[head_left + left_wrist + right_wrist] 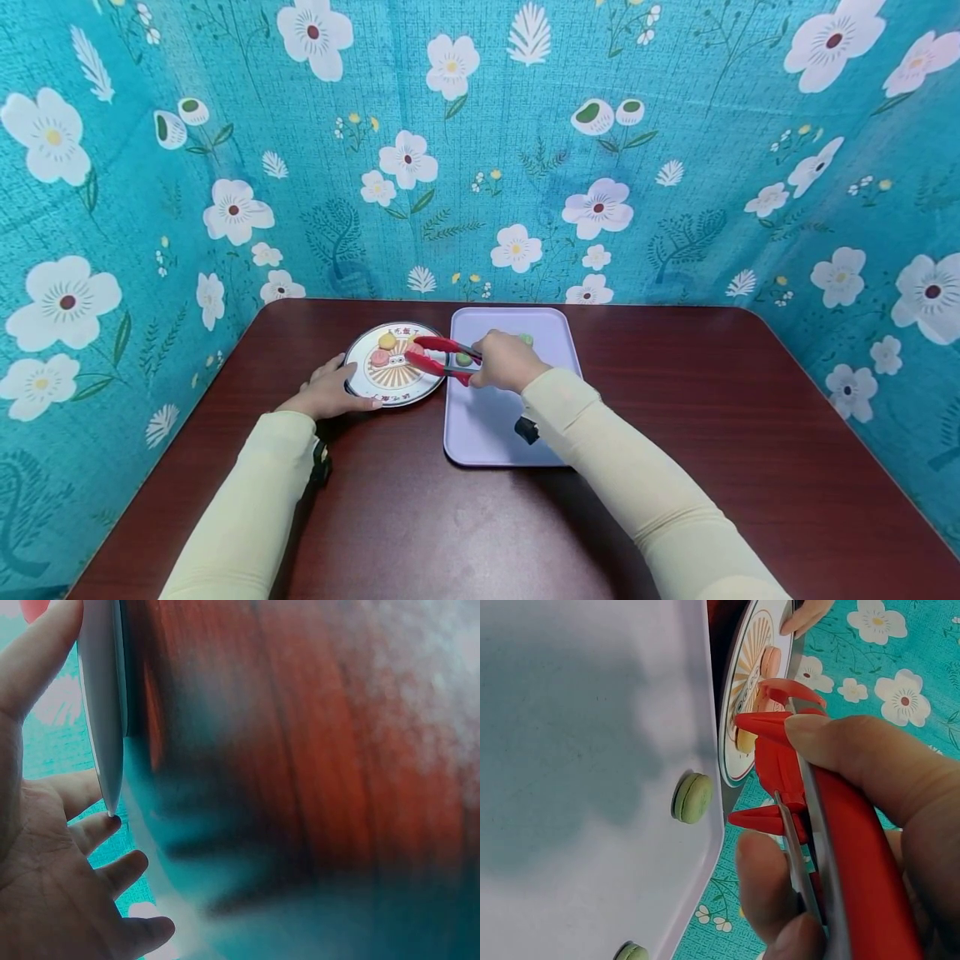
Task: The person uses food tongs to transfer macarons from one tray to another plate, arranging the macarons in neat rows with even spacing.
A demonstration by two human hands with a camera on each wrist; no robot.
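My left hand rests against the left rim of a round white plate with a dark edge. In the left wrist view its fingers are spread, thumb and some fingertips touching the rim. My right hand grips red-and-metal tongs, whose tips are spread over the plate. A yellow macaron and a pink macaron sit on the plate's left part. Another pink macaron lies between the tong tips; whether they touch it I cannot tell.
A lavender tray stands right of the plate, beneath my right hand. On it lie a green macaron and a second green one near the far rim. A blue flowered cloth hangs behind the dark wooden table.
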